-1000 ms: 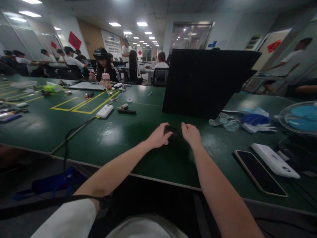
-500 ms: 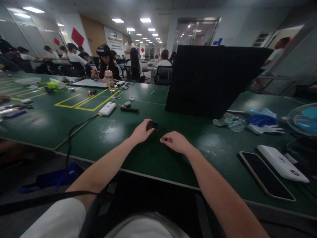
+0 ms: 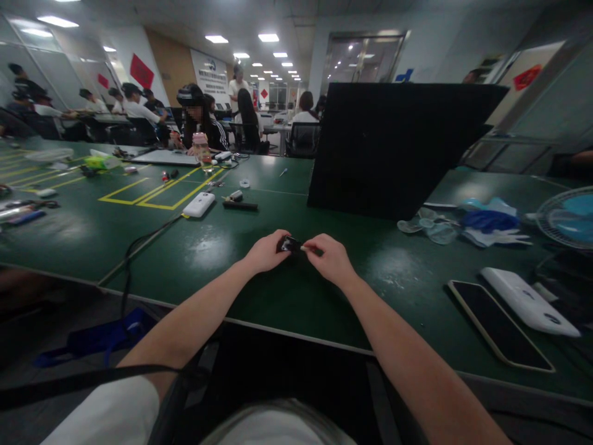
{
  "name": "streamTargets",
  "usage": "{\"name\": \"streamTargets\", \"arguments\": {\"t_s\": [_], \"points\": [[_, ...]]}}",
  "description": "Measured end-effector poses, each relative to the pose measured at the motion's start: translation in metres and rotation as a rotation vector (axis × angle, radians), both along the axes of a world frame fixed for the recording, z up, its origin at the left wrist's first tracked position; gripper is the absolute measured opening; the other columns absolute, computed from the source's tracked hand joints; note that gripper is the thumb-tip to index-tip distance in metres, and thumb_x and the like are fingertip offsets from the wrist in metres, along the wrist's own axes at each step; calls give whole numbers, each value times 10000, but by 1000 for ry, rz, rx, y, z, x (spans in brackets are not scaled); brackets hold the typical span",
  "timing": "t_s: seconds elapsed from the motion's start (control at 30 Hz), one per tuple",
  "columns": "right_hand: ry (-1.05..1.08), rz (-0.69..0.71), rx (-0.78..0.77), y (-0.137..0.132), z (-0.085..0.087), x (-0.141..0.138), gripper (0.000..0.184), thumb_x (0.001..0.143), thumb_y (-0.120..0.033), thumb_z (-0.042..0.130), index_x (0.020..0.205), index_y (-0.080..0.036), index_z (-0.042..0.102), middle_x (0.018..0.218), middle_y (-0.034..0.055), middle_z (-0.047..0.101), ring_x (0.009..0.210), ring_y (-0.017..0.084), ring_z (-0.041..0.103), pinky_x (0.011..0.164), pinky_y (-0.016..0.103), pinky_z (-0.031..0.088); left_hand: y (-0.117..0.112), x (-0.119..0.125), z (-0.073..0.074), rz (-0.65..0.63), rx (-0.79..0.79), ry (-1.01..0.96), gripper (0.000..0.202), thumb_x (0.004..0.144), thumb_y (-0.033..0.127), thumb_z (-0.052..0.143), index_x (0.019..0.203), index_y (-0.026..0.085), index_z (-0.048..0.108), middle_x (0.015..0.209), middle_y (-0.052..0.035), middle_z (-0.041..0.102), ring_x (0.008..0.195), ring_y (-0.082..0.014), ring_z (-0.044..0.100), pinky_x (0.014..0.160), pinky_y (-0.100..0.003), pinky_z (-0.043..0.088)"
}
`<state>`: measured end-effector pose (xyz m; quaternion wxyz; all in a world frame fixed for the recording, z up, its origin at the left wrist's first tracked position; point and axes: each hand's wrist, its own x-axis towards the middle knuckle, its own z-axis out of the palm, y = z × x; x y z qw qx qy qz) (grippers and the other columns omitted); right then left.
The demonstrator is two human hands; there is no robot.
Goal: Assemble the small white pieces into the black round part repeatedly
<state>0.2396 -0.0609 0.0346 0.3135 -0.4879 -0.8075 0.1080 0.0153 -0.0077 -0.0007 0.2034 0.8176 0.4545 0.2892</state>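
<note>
At a green bench (image 3: 296, 296), our left hand (image 3: 266, 252) grips a small black object (image 3: 290, 244), held over the surface in front of a large black panel (image 3: 393, 148), while our right hand (image 3: 332, 258) pinches a small pale piece (image 3: 304, 248) at the object's right end; whether the two touch, we cannot tell. A phone (image 3: 500, 324) lies beside a white device (image 3: 528, 301) toward our right.

Lighting consists of lit white rectangular ceiling panels (image 3: 269, 38) in rows receding rearward. A metal-framed glass double door (image 3: 365, 59) stands in the rear wall. At left, a white column (image 3: 125, 46) bears a red diamond-shaped sheet (image 3: 141, 71); a brown wall panel (image 3: 167, 59) adjoins a white lettered signboard (image 3: 208, 71). A glossy dark green table (image 3: 185, 266) shows reflected light; a black-backed chair (image 3: 303, 141) stands beyond it.
</note>
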Motion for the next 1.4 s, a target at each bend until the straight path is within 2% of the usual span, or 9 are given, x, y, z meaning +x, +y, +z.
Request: {"name": "streamTargets", "arguments": {"t_s": [0.2,0.4,0.57,0.8,1.07,1.23,1.4], "points": [[-57,30,51,-1,-2,-10,163,947,-196,561,951,-205,724,1062,65,694,943,196,639,820,352,538,-5,5,-2,-87,-43,4,505,804,354,712,1274,264,552,973,-32,717,834,-213,698,771,-361,556],[-197,-1,103,3,-6,-12,186,952,-231,583,961,-229,768,994,74,710,932,240,614,825,413,507,-5,6,-3,-121,-59,-3,482,809,372,707,1255,255,565,965,-32,717,836,-211,697,784,-365,555],[-176,-20,60,2,-7,-15,211,966,-256,555,973,-227,763,971,66,712,917,226,623,821,395,505,-6,6,0,-139,-90,-7,475,819,357,703,1259,254,556,1012,-42,722,879,-214,703,791,-364,556],[-249,7,-49,1,-1,-8,195,931,-296,610,1027,-267,777,1074,48,700,951,218,618,757,353,493,-4,4,-2,-137,-75,-13,479,813,345,705,1255,252,547,975,-24,715,849,-206,698,775,-356,553],[-270,-38,-127,0,-2,-9,209,944,-340,594,889,-237,768,859,25,661,729,148,579,629,292,413,-4,5,-2,-163,-72,-10,477,810,325,709,1254,249,551,980,-16,707,858,-194,690,770,-335,542],[-208,-59,-124,-1,-3,-15,240,957,-387,583,884,-232,751,803,4,676,704,146,593,638,294,419,-5,5,1,-170,-69,13,480,818,344,701,1266,245,560,977,-26,704,831,-194,681,760,-341,541],[-146,-124,-102,-1,-6,-19,248,965,-389,574,877,-224,737,769,4,688,690,155,608,636,297,432,-7,6,4,-201,-83,18,491,818,366,712,1269,241,561,1039,-39,711,888,-205,690,801,-351,547]]}}
